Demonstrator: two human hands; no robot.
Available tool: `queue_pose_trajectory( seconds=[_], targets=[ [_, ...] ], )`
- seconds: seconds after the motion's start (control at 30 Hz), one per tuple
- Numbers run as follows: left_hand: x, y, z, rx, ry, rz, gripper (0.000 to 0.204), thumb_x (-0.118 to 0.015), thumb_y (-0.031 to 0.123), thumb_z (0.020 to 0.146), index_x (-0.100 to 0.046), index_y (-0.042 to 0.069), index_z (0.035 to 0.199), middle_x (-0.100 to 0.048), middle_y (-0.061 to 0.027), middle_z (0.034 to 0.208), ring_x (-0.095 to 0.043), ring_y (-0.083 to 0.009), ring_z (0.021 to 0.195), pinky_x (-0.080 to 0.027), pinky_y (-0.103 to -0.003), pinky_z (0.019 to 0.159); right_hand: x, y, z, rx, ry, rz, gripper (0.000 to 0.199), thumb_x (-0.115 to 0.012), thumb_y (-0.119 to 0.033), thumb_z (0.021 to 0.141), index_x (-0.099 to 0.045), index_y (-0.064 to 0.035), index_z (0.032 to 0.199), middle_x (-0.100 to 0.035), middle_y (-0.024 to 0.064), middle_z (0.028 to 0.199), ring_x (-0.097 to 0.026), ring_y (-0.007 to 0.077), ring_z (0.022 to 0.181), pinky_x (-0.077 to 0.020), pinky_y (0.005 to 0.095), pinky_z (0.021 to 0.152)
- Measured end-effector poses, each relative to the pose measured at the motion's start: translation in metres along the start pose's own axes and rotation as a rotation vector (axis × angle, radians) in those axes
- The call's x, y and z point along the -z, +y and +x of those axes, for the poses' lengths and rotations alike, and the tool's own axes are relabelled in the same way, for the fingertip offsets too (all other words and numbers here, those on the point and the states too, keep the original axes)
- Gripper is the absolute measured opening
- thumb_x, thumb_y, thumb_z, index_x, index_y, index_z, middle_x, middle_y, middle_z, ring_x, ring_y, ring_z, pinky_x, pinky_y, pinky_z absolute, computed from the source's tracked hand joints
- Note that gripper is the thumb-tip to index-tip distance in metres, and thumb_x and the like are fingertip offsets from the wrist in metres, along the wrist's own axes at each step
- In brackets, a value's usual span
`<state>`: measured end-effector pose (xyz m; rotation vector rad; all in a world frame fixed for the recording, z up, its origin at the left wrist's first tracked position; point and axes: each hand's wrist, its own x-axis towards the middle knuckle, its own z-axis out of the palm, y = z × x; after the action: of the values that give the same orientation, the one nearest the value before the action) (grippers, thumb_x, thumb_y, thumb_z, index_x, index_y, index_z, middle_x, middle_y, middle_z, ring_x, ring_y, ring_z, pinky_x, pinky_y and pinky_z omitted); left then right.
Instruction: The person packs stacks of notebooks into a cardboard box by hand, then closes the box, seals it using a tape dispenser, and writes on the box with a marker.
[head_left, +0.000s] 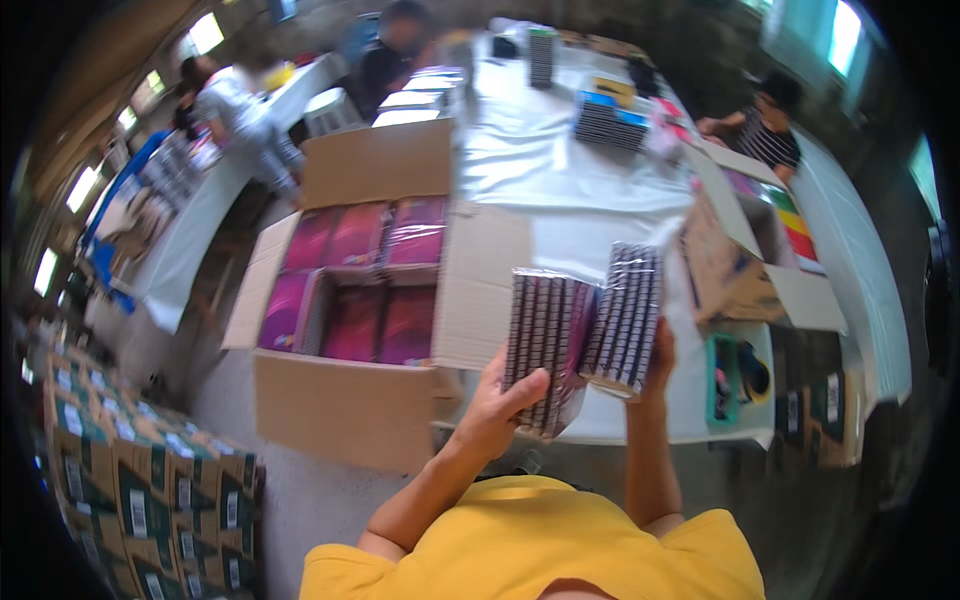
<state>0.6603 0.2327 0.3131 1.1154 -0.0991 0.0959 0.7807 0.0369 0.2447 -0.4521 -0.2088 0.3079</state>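
Note:
My left hand (497, 405) is closed round a clear-wrapped pack of spiral notebooks (540, 335), its thumb across the near face. A second wrapped pack of spiral notebooks (626, 312) leans at a slant beside it, gripped by my right hand (660, 362) along its right side; most of those fingers are hidden behind the pack. Both packs are held up over the table's near edge, wire bindings toward me. To their left, an open cardboard box (345, 405) holds several purple-covered notebook packs (335, 240), with a lower level showing in its front part.
A white-covered table (570, 185) stretches away, with notebook stacks (610, 125) farther back. Another open carton (730, 270) and a green basket (722, 380) stand at the right. Piled cartons (150, 480) rise at lower left. People (765, 130) sit or stand around.

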Motion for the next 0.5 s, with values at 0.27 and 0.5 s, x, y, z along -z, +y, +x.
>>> queue_pose_trajectory(
  seconds=[0.27,0.5],
  targets=[
    [0.158,0.123,-0.132,-0.427,0.518,-0.199,0.056,-0.054,0.043,0.093,-0.047,0.004,0.134,-0.058,-0.0146,0.125,-0.058,-0.0267,0.115,-0.049,-0.045,0.094,-0.190,0.128,0.082,-0.576,-0.093,-0.224,0.029,-0.064,-0.030,0.087,-0.064,-0.0067,0.105,-0.067,0.0051,0.093,-0.064,0.0143,0.078,-0.0532,0.0303,0.070],
    [0.238,0.176,-0.166,-0.533,0.651,-0.311,0.062,-0.053,0.042,0.095,-0.041,-0.001,0.138,-0.054,-0.0159,0.130,-0.053,-0.0273,0.120,-0.039,-0.044,0.104,-0.192,0.252,0.107,-0.503,-0.540,-2.098,0.100,-0.054,-0.080,0.075,-0.048,0.0043,0.129,-0.058,0.0250,0.124,-0.059,0.0357,0.113,-0.0482,0.0438,0.093]
  ],
)
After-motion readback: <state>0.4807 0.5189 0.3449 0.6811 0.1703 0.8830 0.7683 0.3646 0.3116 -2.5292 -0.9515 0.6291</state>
